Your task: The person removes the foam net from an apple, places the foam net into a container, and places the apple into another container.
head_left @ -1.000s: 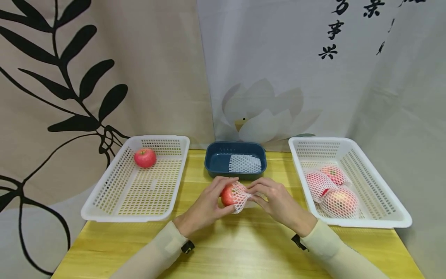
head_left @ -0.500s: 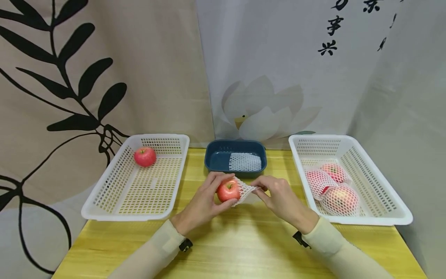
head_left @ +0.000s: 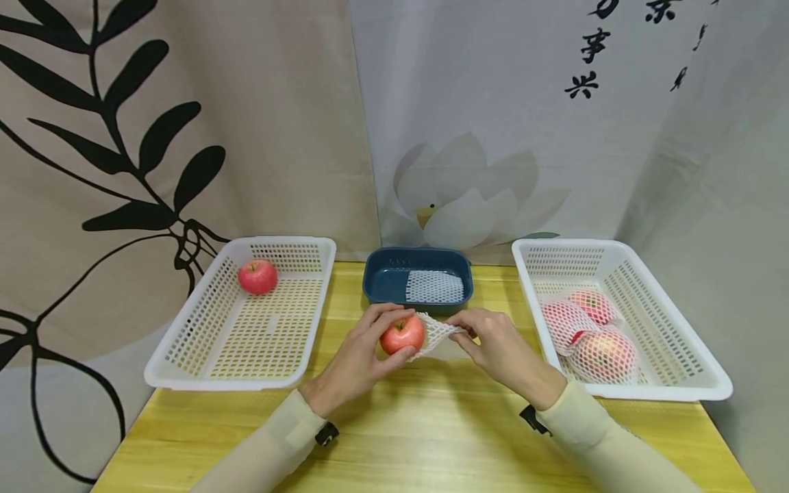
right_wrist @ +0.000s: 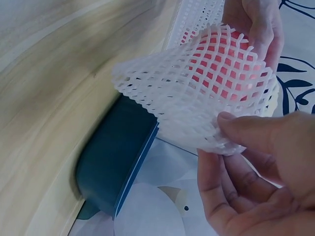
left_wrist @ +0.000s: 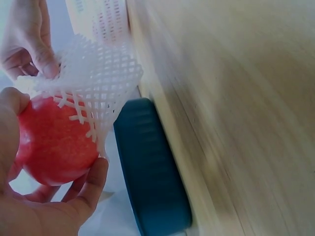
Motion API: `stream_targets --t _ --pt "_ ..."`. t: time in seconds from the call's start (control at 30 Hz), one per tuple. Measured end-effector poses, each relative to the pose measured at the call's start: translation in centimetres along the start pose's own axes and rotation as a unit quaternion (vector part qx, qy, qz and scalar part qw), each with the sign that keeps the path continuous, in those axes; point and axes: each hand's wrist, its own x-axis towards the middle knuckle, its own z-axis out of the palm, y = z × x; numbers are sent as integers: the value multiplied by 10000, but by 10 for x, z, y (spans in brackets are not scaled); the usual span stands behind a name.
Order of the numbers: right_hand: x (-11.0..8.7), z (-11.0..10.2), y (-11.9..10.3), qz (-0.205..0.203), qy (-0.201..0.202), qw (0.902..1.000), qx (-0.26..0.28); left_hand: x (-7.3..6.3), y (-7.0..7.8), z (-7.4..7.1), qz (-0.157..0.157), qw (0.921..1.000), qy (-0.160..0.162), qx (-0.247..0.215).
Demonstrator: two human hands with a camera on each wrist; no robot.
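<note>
A red apple (head_left: pixel 403 334) is gripped between the thumb and curled fingers of my left hand (head_left: pixel 364 352), above the table. White foam net (head_left: pixel 434 333) covers the apple's right side, and its far end is pinched between thumb and fingers of my right hand (head_left: pixel 502 350). In the left wrist view the net (left_wrist: pixel 101 73) reaches over the upper edge of the apple (left_wrist: pixel 56 140), leaving most of its skin bare. From the right wrist, the net (right_wrist: pixel 197 93) appears spread wide, with red apple showing through its mesh.
On the left, a white basket (head_left: pixel 302 356) holds one bare apple (head_left: pixel 257 277). A dark blue bin (head_left: pixel 382 301) with more foam nets (head_left: pixel 434 286) stands behind my hands. Several net-wrapped apples (head_left: pixel 603 355) lie in the white basket (head_left: pixel 690 392) at right.
My left hand has shifted slightly left with the apple, while my right hand has drawn the net's end rightward. More of the apple's skin shows, and the net is stretched longer between the hands.
</note>
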Motion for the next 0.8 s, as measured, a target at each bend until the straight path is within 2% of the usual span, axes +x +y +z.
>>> stream_targets --t 0.3,0.67,0.8 --pt "0 -1 0 165 -65 9997 -150 0 -2 1 -65 10000 6 31" --pt "2 -5 1 368 -33 9989 -276 -1 0 -4 94 9999 49 116" --pt "3 -7 3 373 13 9986 -377 -1 0 -5 -26 9999 13 168"
